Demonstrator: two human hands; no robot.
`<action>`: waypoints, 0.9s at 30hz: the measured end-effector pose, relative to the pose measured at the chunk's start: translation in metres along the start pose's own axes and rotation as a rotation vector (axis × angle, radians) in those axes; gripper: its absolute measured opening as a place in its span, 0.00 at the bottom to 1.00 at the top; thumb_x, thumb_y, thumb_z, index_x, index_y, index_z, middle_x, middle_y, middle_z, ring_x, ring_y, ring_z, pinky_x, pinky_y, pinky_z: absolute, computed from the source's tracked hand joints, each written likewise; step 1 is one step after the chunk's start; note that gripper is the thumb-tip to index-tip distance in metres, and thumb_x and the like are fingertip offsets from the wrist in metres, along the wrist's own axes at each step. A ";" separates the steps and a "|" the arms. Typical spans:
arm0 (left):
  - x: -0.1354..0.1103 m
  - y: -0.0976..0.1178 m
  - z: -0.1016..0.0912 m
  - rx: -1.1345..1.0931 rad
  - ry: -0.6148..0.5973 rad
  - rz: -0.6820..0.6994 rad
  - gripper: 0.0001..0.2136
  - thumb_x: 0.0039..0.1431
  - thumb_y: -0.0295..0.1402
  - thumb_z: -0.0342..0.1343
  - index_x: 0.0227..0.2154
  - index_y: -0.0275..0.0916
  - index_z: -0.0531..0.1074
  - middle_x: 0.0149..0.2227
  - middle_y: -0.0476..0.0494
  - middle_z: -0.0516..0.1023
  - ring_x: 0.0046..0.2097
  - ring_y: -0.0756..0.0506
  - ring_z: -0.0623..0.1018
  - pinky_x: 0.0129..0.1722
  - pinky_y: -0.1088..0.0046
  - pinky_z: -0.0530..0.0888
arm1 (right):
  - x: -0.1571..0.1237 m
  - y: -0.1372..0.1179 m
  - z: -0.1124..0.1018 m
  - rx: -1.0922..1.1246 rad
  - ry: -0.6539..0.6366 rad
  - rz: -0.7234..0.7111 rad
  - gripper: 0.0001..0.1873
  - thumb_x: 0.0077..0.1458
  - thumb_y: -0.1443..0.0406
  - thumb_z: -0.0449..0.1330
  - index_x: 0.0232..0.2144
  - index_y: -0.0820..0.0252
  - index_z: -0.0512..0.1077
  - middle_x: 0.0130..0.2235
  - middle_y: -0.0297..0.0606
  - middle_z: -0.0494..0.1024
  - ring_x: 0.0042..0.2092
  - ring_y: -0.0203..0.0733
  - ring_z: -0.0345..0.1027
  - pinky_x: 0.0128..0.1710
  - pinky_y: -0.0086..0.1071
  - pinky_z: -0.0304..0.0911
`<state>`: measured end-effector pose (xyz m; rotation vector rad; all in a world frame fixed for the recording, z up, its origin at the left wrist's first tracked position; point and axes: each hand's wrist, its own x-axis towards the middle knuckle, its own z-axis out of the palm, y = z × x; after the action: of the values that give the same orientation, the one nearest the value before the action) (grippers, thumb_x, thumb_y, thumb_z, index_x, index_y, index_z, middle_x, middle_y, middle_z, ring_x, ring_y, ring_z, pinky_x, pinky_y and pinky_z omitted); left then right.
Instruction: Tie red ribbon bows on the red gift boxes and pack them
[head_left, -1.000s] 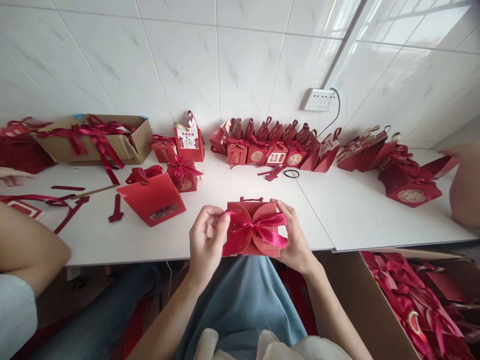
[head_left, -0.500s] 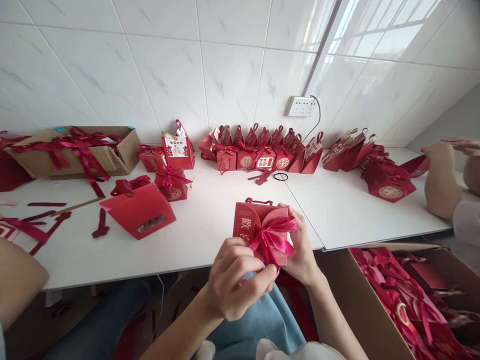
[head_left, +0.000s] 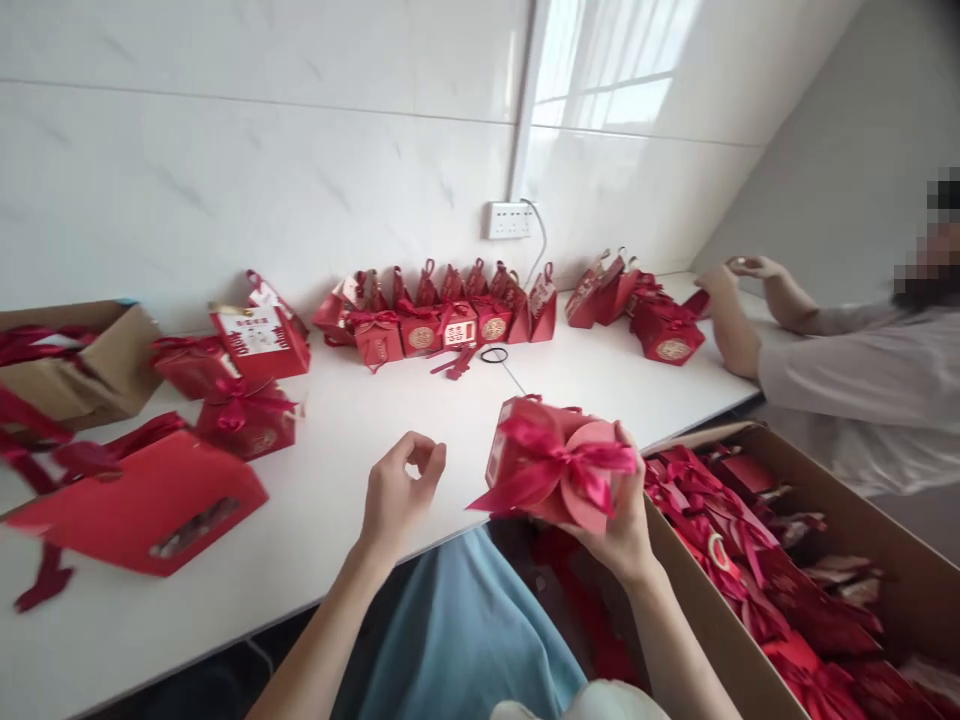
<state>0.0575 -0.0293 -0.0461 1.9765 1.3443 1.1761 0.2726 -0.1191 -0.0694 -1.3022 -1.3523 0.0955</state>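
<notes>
My right hand (head_left: 624,525) grips a small red gift box with a red ribbon bow (head_left: 556,470), held tilted above the front edge of the white table (head_left: 337,440), beside a cardboard carton (head_left: 817,520). My left hand (head_left: 397,492) hovers over the table just left of the box, fingers loosely curled with thumb and forefinger near each other, holding nothing.
The carton at the right holds several finished red boxes. More red boxes (head_left: 435,320) line the wall. A larger red window box (head_left: 142,500) and ribboned boxes (head_left: 244,415) lie left. Another person (head_left: 847,350) works at the right end.
My left hand has let go of the bow and drawn away to the left. My right hand has carried the box rightward toward the carton. The view has swung right.
</notes>
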 end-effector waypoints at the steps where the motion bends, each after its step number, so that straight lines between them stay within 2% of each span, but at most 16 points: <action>1: 0.004 -0.003 0.008 0.011 -0.098 -0.031 0.10 0.56 0.39 0.52 0.23 0.40 0.65 0.23 0.52 0.72 0.28 0.49 0.73 0.28 0.75 0.69 | -0.002 0.005 -0.008 0.025 0.074 0.116 0.54 0.39 0.56 0.70 0.62 0.48 0.44 0.59 0.47 0.59 0.59 0.59 0.56 0.55 0.52 0.60; 2: 0.008 -0.006 0.016 0.025 -0.191 -0.043 0.11 0.56 0.40 0.51 0.23 0.40 0.66 0.23 0.51 0.73 0.28 0.48 0.74 0.28 0.75 0.69 | -0.003 0.011 -0.017 0.065 0.138 0.227 0.55 0.37 0.54 0.70 0.62 0.50 0.45 0.58 0.48 0.60 0.58 0.59 0.58 0.54 0.51 0.61; 4: 0.013 -0.007 0.036 0.044 -0.357 -0.025 0.12 0.57 0.42 0.50 0.24 0.41 0.67 0.25 0.51 0.74 0.29 0.48 0.74 0.29 0.74 0.69 | -0.006 0.023 -0.037 0.209 0.213 0.402 0.51 0.38 0.49 0.67 0.60 0.53 0.50 0.55 0.48 0.66 0.55 0.58 0.62 0.50 0.50 0.64; 6: 0.018 -0.005 0.059 0.045 -0.482 0.022 0.13 0.57 0.43 0.48 0.25 0.41 0.67 0.26 0.50 0.75 0.30 0.47 0.75 0.29 0.73 0.69 | -0.010 0.033 -0.059 0.450 0.238 0.551 0.43 0.42 0.43 0.61 0.56 0.54 0.58 0.51 0.47 0.72 0.51 0.57 0.67 0.45 0.50 0.68; 8: 0.027 -0.001 0.084 0.035 -0.551 0.070 0.13 0.57 0.43 0.47 0.25 0.41 0.68 0.27 0.50 0.76 0.31 0.47 0.75 0.31 0.73 0.70 | -0.014 0.037 -0.081 0.757 0.256 0.735 0.38 0.44 0.39 0.56 0.52 0.53 0.64 0.48 0.44 0.75 0.47 0.54 0.70 0.41 0.48 0.70; 10: 0.039 0.003 0.111 0.008 -0.573 0.098 0.13 0.55 0.44 0.47 0.25 0.41 0.68 0.27 0.49 0.76 0.32 0.46 0.76 0.33 0.72 0.70 | -0.018 0.035 -0.099 1.059 0.255 0.902 0.32 0.46 0.41 0.56 0.47 0.53 0.67 0.46 0.41 0.76 0.46 0.50 0.71 0.40 0.43 0.70; 12: 0.052 0.003 0.135 -0.043 -0.547 0.096 0.14 0.52 0.45 0.47 0.25 0.40 0.69 0.27 0.48 0.77 0.32 0.45 0.76 0.36 0.71 0.71 | -0.021 0.030 -0.113 1.287 0.228 0.993 0.28 0.48 0.45 0.57 0.45 0.55 0.69 0.46 0.40 0.77 0.45 0.46 0.71 0.39 0.37 0.71; 14: 0.064 -0.002 0.154 -0.112 -0.488 0.046 0.14 0.49 0.46 0.48 0.25 0.40 0.69 0.27 0.46 0.77 0.33 0.44 0.76 0.37 0.69 0.72 | -0.022 0.024 -0.124 1.405 0.246 1.008 0.26 0.49 0.47 0.57 0.45 0.56 0.69 0.46 0.40 0.76 0.45 0.44 0.71 0.36 0.32 0.71; 16: 0.070 -0.012 0.164 -0.183 -0.421 -0.052 0.15 0.45 0.46 0.50 0.24 0.39 0.69 0.26 0.45 0.77 0.33 0.43 0.77 0.36 0.69 0.72 | -0.024 0.022 -0.131 1.428 0.311 1.017 0.26 0.49 0.47 0.56 0.44 0.57 0.69 0.45 0.41 0.76 0.45 0.44 0.71 0.34 0.30 0.70; 19: 0.074 -0.030 0.167 -0.271 -0.320 -0.209 0.15 0.42 0.46 0.52 0.25 0.39 0.69 0.25 0.46 0.76 0.33 0.43 0.77 0.35 0.70 0.72 | -0.028 0.027 -0.139 1.298 0.438 1.042 0.29 0.46 0.43 0.56 0.43 0.57 0.69 0.44 0.40 0.76 0.45 0.45 0.70 0.35 0.33 0.70; 21: 0.073 -0.039 0.163 -0.294 -0.290 -0.267 0.14 0.42 0.45 0.54 0.26 0.39 0.69 0.24 0.47 0.75 0.34 0.44 0.76 0.36 0.71 0.72 | -0.034 0.035 -0.143 1.073 0.521 1.026 0.34 0.42 0.40 0.57 0.44 0.55 0.68 0.44 0.40 0.75 0.45 0.48 0.69 0.39 0.39 0.69; 23: 0.073 -0.042 0.159 -0.301 -0.288 -0.295 0.14 0.41 0.45 0.54 0.26 0.39 0.70 0.24 0.48 0.75 0.33 0.45 0.76 0.36 0.71 0.72 | -0.040 0.045 -0.148 0.693 0.591 0.942 0.38 0.37 0.39 0.60 0.45 0.55 0.66 0.45 0.42 0.72 0.48 0.52 0.66 0.45 0.46 0.66; 25: 0.072 -0.040 0.156 -0.295 -0.314 -0.311 0.14 0.41 0.45 0.55 0.26 0.39 0.70 0.24 0.49 0.74 0.33 0.45 0.75 0.36 0.72 0.71 | -0.048 0.054 -0.157 0.163 0.647 0.800 0.42 0.31 0.43 0.66 0.48 0.55 0.64 0.47 0.44 0.69 0.52 0.55 0.61 0.52 0.51 0.59; 27: 0.071 -0.034 0.153 -0.260 -0.357 -0.318 0.14 0.41 0.45 0.55 0.26 0.39 0.69 0.25 0.49 0.74 0.34 0.45 0.75 0.37 0.73 0.71 | -0.057 0.061 -0.172 -0.362 0.650 0.656 0.47 0.28 0.48 0.70 0.50 0.57 0.61 0.50 0.47 0.63 0.56 0.58 0.55 0.56 0.54 0.51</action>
<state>0.1812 0.0612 -0.1247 1.6204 1.1956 0.7625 0.4169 -0.2414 -0.0976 -1.8388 -0.3676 -0.1250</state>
